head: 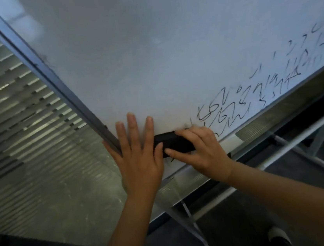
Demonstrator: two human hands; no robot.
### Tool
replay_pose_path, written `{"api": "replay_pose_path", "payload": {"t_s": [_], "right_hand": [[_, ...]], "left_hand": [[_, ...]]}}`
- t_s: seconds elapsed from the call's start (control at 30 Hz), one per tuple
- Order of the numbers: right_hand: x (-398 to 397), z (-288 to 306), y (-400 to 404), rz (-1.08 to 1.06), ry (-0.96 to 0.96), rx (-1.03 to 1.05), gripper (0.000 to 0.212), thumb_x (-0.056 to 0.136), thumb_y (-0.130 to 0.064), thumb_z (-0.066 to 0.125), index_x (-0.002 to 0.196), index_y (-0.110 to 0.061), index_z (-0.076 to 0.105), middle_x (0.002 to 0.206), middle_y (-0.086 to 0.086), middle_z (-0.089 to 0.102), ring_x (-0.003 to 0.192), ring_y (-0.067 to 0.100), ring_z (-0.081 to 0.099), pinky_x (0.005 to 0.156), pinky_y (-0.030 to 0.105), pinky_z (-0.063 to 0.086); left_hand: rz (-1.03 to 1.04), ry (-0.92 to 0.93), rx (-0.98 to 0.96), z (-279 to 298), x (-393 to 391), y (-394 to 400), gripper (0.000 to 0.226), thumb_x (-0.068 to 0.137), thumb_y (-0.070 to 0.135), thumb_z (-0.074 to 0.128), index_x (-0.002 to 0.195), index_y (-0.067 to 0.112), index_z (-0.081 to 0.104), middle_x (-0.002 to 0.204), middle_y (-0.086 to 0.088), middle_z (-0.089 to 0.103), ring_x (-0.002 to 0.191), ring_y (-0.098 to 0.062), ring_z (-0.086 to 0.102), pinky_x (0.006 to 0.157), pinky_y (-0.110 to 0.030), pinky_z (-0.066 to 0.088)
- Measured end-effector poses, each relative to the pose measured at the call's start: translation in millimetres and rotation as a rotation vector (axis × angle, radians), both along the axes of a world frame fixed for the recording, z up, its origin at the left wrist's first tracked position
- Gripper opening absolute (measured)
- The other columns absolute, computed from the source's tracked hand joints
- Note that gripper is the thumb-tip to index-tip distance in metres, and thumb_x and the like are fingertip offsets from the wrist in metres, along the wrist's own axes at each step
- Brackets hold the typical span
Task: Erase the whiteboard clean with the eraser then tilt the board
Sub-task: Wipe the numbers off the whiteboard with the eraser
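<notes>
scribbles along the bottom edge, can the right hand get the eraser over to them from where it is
Probably yes: the right hand grips the eraser on the board, the scribbles start beside it, and nothing lies between.

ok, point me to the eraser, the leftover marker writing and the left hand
eraser (176,141), head view, bare black top between the hands.
marker writing (225,113), head view, black scribbles low on the board.
left hand (138,156), head view, back of the hand, flat on the board.

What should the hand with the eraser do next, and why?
Probably slide the eraser rightward along the board's lower edge: the right hand grips it at the bottom-left corner, and black scribbles remain to its right, while the left hand presses flat, steadying the whiteboard.
</notes>
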State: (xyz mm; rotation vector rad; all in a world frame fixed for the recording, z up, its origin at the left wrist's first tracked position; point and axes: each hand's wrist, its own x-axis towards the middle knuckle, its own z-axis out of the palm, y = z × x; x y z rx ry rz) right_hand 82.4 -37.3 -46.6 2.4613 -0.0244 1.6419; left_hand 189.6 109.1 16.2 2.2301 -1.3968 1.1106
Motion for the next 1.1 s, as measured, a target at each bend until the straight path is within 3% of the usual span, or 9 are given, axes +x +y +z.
{"api": "replay_pose_path", "payload": {"t_s": [0.2, 0.3, 0.4, 0.5, 0.8, 0.87, 1.0, 1.1], "right_hand": [[-2, -6, 2, 0.111, 0.207, -0.298, 0.039, 0.096, -0.016, 0.052, 0.133, -0.032, 0.053, 0.126, 0.012, 0.043, 0.112, 0.025, 0.046, 0.092, 0.04, 0.043], [-4, 9, -14, 0.11, 0.163, -0.337, 0.042, 0.095, -0.015, 0.056, 0.134, -0.031, 0.049, 0.127, 0.013, 0.043, 0.113, 0.025, 0.045, 0.095, 0.041, 0.042], [-4, 23, -25, 0.043, 0.035, -0.168, 0.046, 0.093, -0.016, 0.062, 0.133, -0.032, 0.044, 0.13, 0.013, 0.043, 0.114, 0.027, 0.046, 0.098, 0.042, 0.039], [-3, 24, -20, 0.009, -0.028, -0.058, 0.047, 0.091, -0.014, 0.066, 0.13, -0.031, 0.048, 0.129, 0.013, 0.044, 0.111, 0.028, 0.047, 0.09, 0.042, 0.045], [-10, 9, -16, 0.061, 0.046, -0.059, 0.045, 0.091, -0.014, 0.066, 0.129, -0.031, 0.051, 0.128, 0.012, 0.042, 0.11, 0.025, 0.047, 0.093, 0.042, 0.046], [-16, 22, -25, -0.003, -0.046, 0.036, 0.046, 0.089, -0.009, 0.068, 0.128, -0.029, 0.056, 0.129, 0.013, 0.041, 0.109, 0.027, 0.046, 0.091, 0.042, 0.046], [-24, 52, -46, -0.207, -0.202, 0.368, 0.055, 0.087, 0.002, 0.062, 0.131, -0.026, 0.044, 0.134, 0.021, 0.045, 0.109, 0.038, 0.045, 0.092, 0.04, 0.042], [-22, 60, -38, -0.233, -0.248, 0.517, 0.058, 0.087, 0.003, 0.06, 0.133, -0.026, 0.04, 0.131, 0.027, 0.048, 0.107, 0.043, 0.048, 0.091, 0.039, 0.042]], "left_hand": [[-0.241, 0.108, -0.06, 2, 4, 3, 0.053, 0.105, 0.043, 0.012, 0.155, 0.034, -0.004, 0.161, 0.012, -0.016, 0.149, -0.02, -0.015, 0.107, -0.076, 0.013], [-0.23, 0.107, -0.054, 3, 3, 2, 0.053, 0.106, 0.043, 0.013, 0.155, 0.035, -0.003, 0.161, 0.012, -0.016, 0.149, -0.02, -0.015, 0.109, -0.074, 0.011], [-0.137, 0.056, -0.044, -1, 4, 0, 0.053, 0.106, 0.045, 0.014, 0.155, 0.034, -0.002, 0.161, 0.01, -0.019, 0.148, -0.02, -0.017, 0.115, -0.063, -0.002], [-0.074, 0.008, -0.024, -3, 4, -1, 0.054, 0.106, 0.047, 0.015, 0.156, 0.031, 0.0, 0.161, 0.007, -0.021, 0.148, -0.021, -0.019, 0.116, -0.056, -0.009], [0.023, -0.041, 0.002, -3, 0, -2, 0.056, 0.105, 0.05, 0.017, 0.156, 0.031, 0.002, 0.16, 0.004, -0.025, 0.147, -0.022, -0.022, 0.115, -0.053, -0.015], [0.04, -0.027, 0.013, -3, -2, -5, 0.056, 0.105, 0.049, 0.017, 0.156, 0.03, 0.005, 0.16, 0.003, -0.025, 0.147, -0.022, -0.023, 0.114, -0.055, -0.013], [0.095, -0.006, 0.023, -4, -4, -6, 0.058, 0.102, 0.045, 0.027, 0.154, 0.026, 0.014, 0.161, -0.007, -0.006, 0.146, -0.022, -0.025, 0.113, -0.059, -0.012], [0.106, -0.009, 0.029, -3, -7, -5, 0.059, 0.101, 0.046, 0.029, 0.154, 0.026, 0.013, 0.161, -0.001, -0.021, 0.145, -0.022, -0.027, 0.113, -0.054, -0.02]]}}
